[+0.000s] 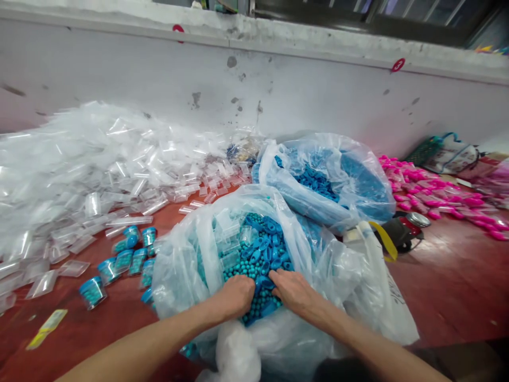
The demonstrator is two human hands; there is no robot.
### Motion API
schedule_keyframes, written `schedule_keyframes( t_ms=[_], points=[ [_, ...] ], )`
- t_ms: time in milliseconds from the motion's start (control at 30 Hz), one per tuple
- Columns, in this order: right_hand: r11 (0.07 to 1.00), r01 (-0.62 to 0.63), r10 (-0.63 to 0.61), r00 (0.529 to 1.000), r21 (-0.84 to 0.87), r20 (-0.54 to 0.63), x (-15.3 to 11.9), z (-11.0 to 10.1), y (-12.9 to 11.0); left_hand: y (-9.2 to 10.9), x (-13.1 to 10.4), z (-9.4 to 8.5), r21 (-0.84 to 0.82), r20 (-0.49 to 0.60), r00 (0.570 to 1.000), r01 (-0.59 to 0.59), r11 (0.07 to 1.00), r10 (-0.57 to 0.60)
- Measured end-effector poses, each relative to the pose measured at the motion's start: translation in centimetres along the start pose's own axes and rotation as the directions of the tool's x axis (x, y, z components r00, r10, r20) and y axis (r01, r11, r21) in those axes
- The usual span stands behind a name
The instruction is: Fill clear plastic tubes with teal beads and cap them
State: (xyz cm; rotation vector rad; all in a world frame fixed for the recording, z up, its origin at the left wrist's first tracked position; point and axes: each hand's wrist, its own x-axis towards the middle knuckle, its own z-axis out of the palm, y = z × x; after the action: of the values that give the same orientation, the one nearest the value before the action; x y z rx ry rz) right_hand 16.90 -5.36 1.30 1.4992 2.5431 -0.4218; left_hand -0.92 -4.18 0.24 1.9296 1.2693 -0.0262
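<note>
Both hands are inside an opened clear plastic bag (177,265), among small turquoise beads (242,269) and blue oval caps (272,228). My left hand (238,294) is closed, its fingertips hidden down in the beads; whatever it grips cannot be made out. Across a small gap, my right hand (292,289) has its fingers curled inward against the blue pieces, and I cannot make out what is in them. Several clear plastic tubes (228,228) lie on top of the beads at the bag's left side.
Bead-filled little jars (93,292) with blue lids stand and lie left of the bag. A large heap of clear tubes (99,154) covers the back left. Behind is another bag (358,185) of blue caps. Pink pieces (441,191) and a black-and-red device (405,231) are at right.
</note>
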Motion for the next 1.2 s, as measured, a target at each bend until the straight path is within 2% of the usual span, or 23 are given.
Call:
schedule_keyframes(
  t_ms=[67, 133, 233, 367, 433, 533, 600, 667, 800, 900, 967, 1067, 1200],
  points=[
    [0.998, -0.044, 0.044, 0.999, 0.038, -0.017, 0.2, -0.1, 0.7, 0.6, 1.7, 0.9, -0.168, 0.015, 0.997, 0.076, 0.983, -0.075],
    [0.991, -0.098, 0.101, 0.995, 0.094, -0.026, 0.1, -0.6, 1.1, 0.9, 2.9, 1.6, -0.374, 0.066, 0.990, 0.140, 0.917, -0.124],
    [0.962, -0.162, 0.172, 0.985, 0.218, -0.029, -0.2, -1.6, 1.5, 1.0, 3.5, 1.9, -0.647, 0.136, 0.985, 0.170, 0.743, -0.107],
    [0.898, -0.143, 0.202, 0.974, 0.416, -0.101, -0.3, -2.4, 2.1, 0.3, 2.8, 1.6, -0.844, 0.140, 0.988, 0.150, 0.516, -0.058],
    [0.914, -0.115, 0.187, 0.971, 0.389, -0.150, -0.4, -2.4, 2.3, -0.1, 2.3, 1.2, -0.896, 0.136, 0.990, 0.136, 0.422, -0.029],
    [0.969, -0.116, 0.157, 0.971, 0.218, -0.181, -0.4, -2.0, 2.1, -0.5, 1.7, 0.5, -0.954, 0.164, 0.986, 0.150, 0.261, 0.035],
    [0.982, -0.112, 0.141, 0.969, 0.150, -0.202, -0.4, -1.8, 1.8, -0.5, 1.5, 0.3, -0.969, 0.168, 0.984, 0.154, 0.194, 0.057],
    [0.984, -0.083, 0.119, 0.965, 0.156, -0.236, -0.3, -1.8, 1.4, -0.3, 1.4, 0.3, -0.968, 0.144, 0.989, 0.136, 0.210, 0.022],
    [0.981, -0.042, 0.094, 0.957, 0.192, -0.276, -0.2, -1.9, 0.6, 0.3, 1.1, 0.3, -0.940, 0.061, 0.985, 0.111, 0.324, -0.160],
    [0.984, 0.012, 0.037, 0.961, 0.176, -0.273, -0.5, -1.8, 0.5, 0.6, 0.4, -0.2, -0.929, -0.001, 0.981, 0.070, 0.362, -0.193],
    [0.974, 0.024, 0.046, 0.952, 0.225, -0.301, -0.8, -1.9, 0.7, 0.7, -0.1, -0.7, -0.932, -0.034, 0.979, 0.042, 0.361, -0.201],
    [0.957, 0.024, 0.097, 0.914, 0.290, -0.394, -1.0, -2.1, 0.7, 0.8, -0.3, -0.9, -0.936, -0.031, 0.973, 0.051, 0.348, -0.227],
    [0.955, 0.127, -0.005, 0.911, 0.269, -0.413, -0.6, -1.9, -0.1, 1.2, -0.1, -0.2, -0.961, -0.018, 0.988, 0.026, 0.277, -0.156]
  ],
)
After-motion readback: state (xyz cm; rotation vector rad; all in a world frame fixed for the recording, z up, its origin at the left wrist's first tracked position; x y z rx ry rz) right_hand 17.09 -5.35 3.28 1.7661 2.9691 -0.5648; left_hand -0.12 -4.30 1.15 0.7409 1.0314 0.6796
